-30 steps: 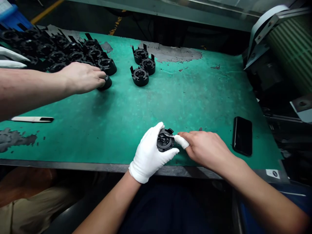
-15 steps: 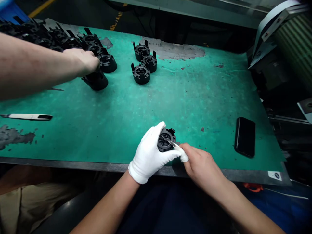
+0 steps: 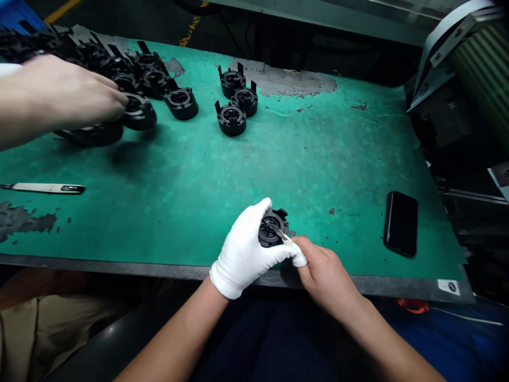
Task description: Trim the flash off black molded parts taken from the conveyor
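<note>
Left hand [image 3: 245, 248] grips black part [image 3: 269, 237]; right hand [image 3: 323, 267], blade [image 3: 280, 232].

Lying on the right of the worn green bench mat [image 3: 350, 175], a black smartphone [image 3: 401, 224], dark face up. Along the mat's far edge, a bare grey patch [image 3: 294, 84]. At the near right corner, a white sticker [image 3: 448, 287] with a dark oval; below it, an orange-red loop [image 3: 413, 306]. At far right, a ribbed green belt [image 3: 483, 66] beside a metal bracket [image 3: 441, 50]. At top left, a blue bin [image 3: 24, 11] and a yellow floor line [image 3: 63, 10].
</note>
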The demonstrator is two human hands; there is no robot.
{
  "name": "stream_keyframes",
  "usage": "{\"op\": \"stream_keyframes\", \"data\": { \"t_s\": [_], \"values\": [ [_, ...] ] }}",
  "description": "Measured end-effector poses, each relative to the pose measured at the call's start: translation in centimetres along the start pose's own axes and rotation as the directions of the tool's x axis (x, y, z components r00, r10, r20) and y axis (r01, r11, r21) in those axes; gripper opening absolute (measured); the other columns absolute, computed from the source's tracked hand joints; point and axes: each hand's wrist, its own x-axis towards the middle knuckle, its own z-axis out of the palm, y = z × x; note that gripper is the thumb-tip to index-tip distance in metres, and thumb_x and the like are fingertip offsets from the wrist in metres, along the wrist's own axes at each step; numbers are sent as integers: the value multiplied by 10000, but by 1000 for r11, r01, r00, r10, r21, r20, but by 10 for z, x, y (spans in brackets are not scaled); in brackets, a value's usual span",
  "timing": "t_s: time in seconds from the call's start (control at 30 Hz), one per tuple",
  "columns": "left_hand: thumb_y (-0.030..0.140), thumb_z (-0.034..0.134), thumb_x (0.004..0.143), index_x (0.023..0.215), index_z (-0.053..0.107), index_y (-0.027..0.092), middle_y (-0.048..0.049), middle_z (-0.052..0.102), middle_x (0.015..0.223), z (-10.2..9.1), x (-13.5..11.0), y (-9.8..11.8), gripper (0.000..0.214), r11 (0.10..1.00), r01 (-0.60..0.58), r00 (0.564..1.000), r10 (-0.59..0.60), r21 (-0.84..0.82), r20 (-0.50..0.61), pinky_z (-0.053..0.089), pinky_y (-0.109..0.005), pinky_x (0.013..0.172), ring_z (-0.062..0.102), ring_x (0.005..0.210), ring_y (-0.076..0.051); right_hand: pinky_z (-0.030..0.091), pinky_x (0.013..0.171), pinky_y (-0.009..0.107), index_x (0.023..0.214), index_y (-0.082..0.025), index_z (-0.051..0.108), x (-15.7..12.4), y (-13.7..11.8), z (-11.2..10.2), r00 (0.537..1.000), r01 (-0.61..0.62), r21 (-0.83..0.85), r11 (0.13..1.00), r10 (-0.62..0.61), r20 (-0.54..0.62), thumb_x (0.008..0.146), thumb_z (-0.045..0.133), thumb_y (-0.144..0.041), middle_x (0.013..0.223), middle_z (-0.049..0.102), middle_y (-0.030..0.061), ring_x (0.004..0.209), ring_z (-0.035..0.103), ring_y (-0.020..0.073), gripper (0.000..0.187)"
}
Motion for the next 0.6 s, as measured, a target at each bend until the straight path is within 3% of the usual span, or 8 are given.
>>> {"op": "stream_keyframes", "data": {
  "t_s": [0.37,0.6],
  "values": [
    [555,811,688,1447,417,167,-139,560,1419,-1,1,-1,939,1000,-24,1000,24,-12,5,453,-440,1129,558,1300,-312,381,630,313,1077,-200,568,-7,-6,13,996,-34,-147,989,22,-82,893,378,-112,823,652,30,712,608,222,278],
    [637,784,693,1445,417,156,-149,548,1433,-2,1,-1,965,999,-33,999,34,-14,23,448,-445,1135,547,1315,-311,383,652,307,1048,-193,580,7,-3,-11,987,63,-180,982,-35,157,901,404,-116,854,675,43,752,637,221,243]
  ]
}}
